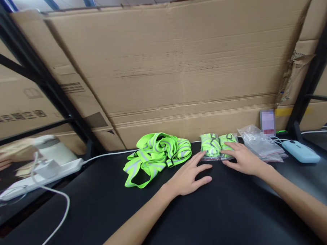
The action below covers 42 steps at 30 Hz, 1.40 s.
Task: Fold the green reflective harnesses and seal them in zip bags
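Two clear zip bags, each with a rolled neon-green reflective strap inside, lie side by side at the back of the black table. My right hand (242, 157) rests its spread fingers on the right bagged strap (228, 139). Just below the left bagged strap (210, 145) is my left hand (189, 175), fingers apart and nothing in its grasp; whether its fingertips touch that bag I cannot tell. A loose tangle of green-and-silver reflective straps (156, 155) lies to the left of my left hand.
Right of the bags lies a pile of clear plastic bags (262, 143), then a light-blue device (301, 152) with a white cable. A cardboard wall (177, 64) closes off the back. On the left are a white power strip (41, 180), a pale bottle (55, 149) and another person's hand (1, 162).
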{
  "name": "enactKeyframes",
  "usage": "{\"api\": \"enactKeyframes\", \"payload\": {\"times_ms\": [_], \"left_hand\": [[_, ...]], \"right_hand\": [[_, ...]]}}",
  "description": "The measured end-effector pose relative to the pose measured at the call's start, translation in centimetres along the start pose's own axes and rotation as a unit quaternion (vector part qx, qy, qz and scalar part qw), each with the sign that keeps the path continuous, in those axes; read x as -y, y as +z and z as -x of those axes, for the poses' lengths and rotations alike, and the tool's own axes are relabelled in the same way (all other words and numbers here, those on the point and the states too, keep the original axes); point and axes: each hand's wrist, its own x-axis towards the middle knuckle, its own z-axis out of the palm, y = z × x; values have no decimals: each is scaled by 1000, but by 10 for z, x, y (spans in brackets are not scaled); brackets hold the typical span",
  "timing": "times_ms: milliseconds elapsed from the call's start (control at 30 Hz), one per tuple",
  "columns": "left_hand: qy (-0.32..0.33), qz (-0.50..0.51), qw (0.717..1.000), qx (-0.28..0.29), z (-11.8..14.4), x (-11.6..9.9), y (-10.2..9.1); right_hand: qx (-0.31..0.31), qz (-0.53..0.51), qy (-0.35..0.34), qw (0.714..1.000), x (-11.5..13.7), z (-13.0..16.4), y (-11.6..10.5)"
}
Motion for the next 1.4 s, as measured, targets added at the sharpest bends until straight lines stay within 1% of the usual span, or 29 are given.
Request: {"api": "enactKeyframes", "payload": {"times_ms": [133, 200, 300, 367, 467, 533, 600, 767, 867, 933, 1033, 1100, 1167, 1233, 1267, 1300, 1400], "left_hand": [[-32, 9, 999, -1, 4, 6, 5], [-54, 2, 998, -7, 5, 10, 8], [-80, -8, 997, 4, 4, 11, 11], [-73, -4, 997, 5, 3, 9, 10], [-52, 4, 998, -30, 2, 9, 8], [-54, -1, 997, -57, 1, 11, 8], [-57, -7, 995, -79, 1, 11, 7], [-37, 15, 991, -130, 2, 4, 1], [-6, 25, 991, -129, 2, -2, -2], [4, 15, 992, -121, 2, -4, -4], [-13, -7, 992, -122, 0, -5, -7], [-38, 2, 988, -146, -1, -4, -7], [-70, 55, 977, -195, -2, -1, -5], [-113, 150, 950, -248, -3, 2, 0], [-136, 205, 931, -269, -4, 4, 4], [-158, 260, 910, -281, -5, 6, 7], [-207, 395, 849, -285, -9, 10, 15]], "right_hand": [[-9, 14, 18, 1000, -10, 2, 4], [-17, 28, 13, 999, -10, 1, 5], [-36, 29, -19, 999, 4, -1, 7], [-34, 15, -42, 998, 18, -4, 10], [-11, -3, -52, 999, 34, -6, 15], [-1, -9, -50, 999, 39, -7, 16], [-5, -20, -55, 998, 41, -7, 14], [-30, -44, -69, 996, 45, -6, 9], [-48, -45, -56, 996, 48, -6, 9], [-64, -61, -48, 995, 48, -7, 8], [-101, -107, -32, 989, 46, -9, 5], [-133, -148, -2, 980, 45, -9, 3], [-167, -194, 42, 966, 43, -8, 4], [-197, -257, 91, 942, 40, -9, 7], [-210, -307, 121, 920, 39, -9, 8], [-219, -366, 152, 892, 37, -10, 10], [-229, -516, 229, 793, 32, -13, 11]]}}
